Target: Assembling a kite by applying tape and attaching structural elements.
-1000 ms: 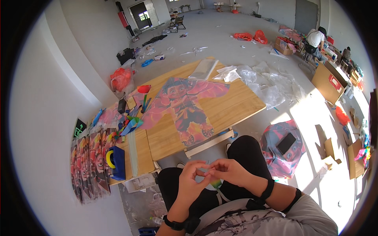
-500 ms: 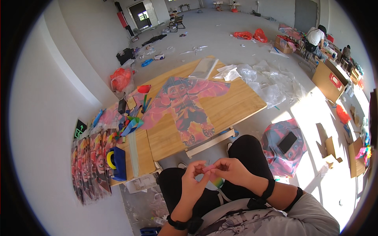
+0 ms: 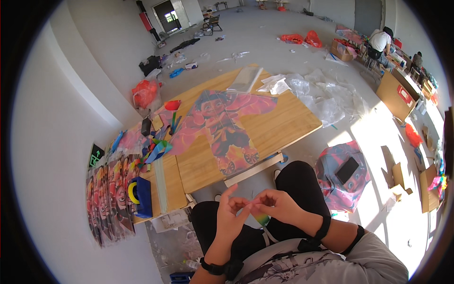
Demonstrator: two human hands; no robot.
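Observation:
Over my lap, my left hand [image 3: 230, 217] and my right hand [image 3: 283, 207] meet fingertip to fingertip. Both pinch a small strip of thin ribbon-like material, mostly hidden by the fingers. Its lower part, a green and yellow rainbow strip [image 3: 261, 219], hangs below my right fingers. The left index finger points up, off the strip. Beyond my knees, a flat kite-like sheet printed with a cartoon figure [image 3: 227, 125] lies spread on the wooden table [image 3: 283, 123].
A blue tape dispenser [image 3: 143, 196] with yellow tape stands on the table's left side, beside several printed packages [image 3: 111, 199]. Right of my knee, a phone [image 3: 347, 171] rests on a printed sheet [image 3: 331, 189]. Clear plastic [image 3: 326, 99] and a cardboard box [image 3: 396, 97] lie beyond.
My left index finger has lifted from the strip and now points up. The left fingers have shifted slightly; the right hand keeps its pinch.

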